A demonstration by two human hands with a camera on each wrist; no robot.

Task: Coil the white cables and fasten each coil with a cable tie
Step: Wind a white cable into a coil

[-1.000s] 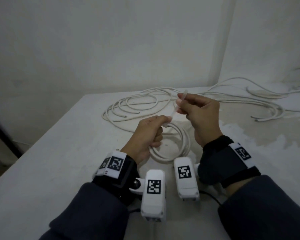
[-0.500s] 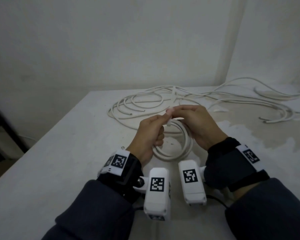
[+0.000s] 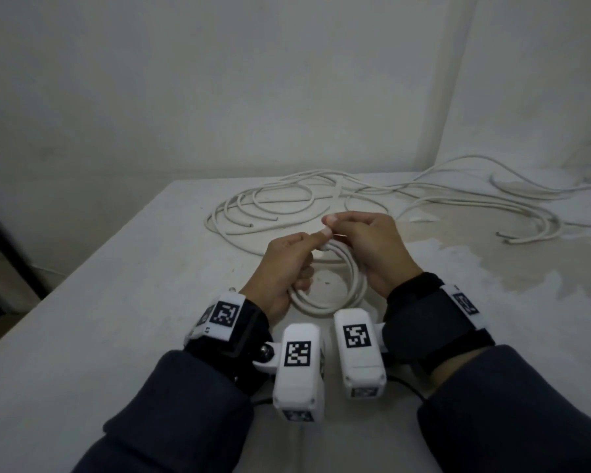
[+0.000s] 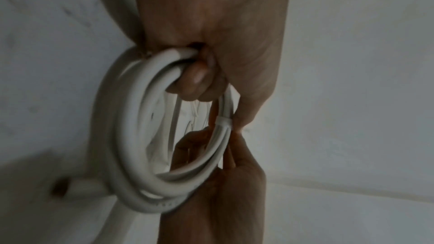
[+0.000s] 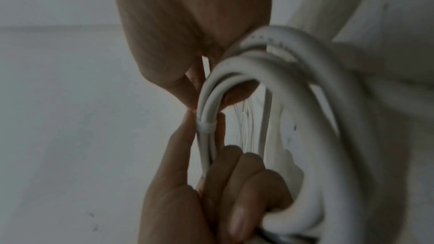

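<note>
A small coil of white cable (image 3: 335,302) hangs just above the white table (image 3: 116,302), between my two hands. My left hand (image 3: 284,264) grips the coil's left side, fingers curled through the loop (image 4: 197,79). A thin white cable tie (image 4: 224,122) wraps the coil's far side; the right wrist view shows the tie (image 5: 206,126) cinched round the strands. My right hand (image 3: 365,244) pinches at the tie with thumb and forefinger, close against my left thumb. The tie's tail is mostly hidden by the fingers.
Loose white cables (image 3: 263,213) lie in wide loops at the back of the table, and more cables (image 3: 492,206) trail off to the right. The table's left edge (image 3: 93,261) drops off toward dark furniture (image 3: 0,254). A wall stands close behind.
My right hand held the tie's tail raised above the coil; it has come down to the coil beside my left thumb. The left hand keeps its grip.
</note>
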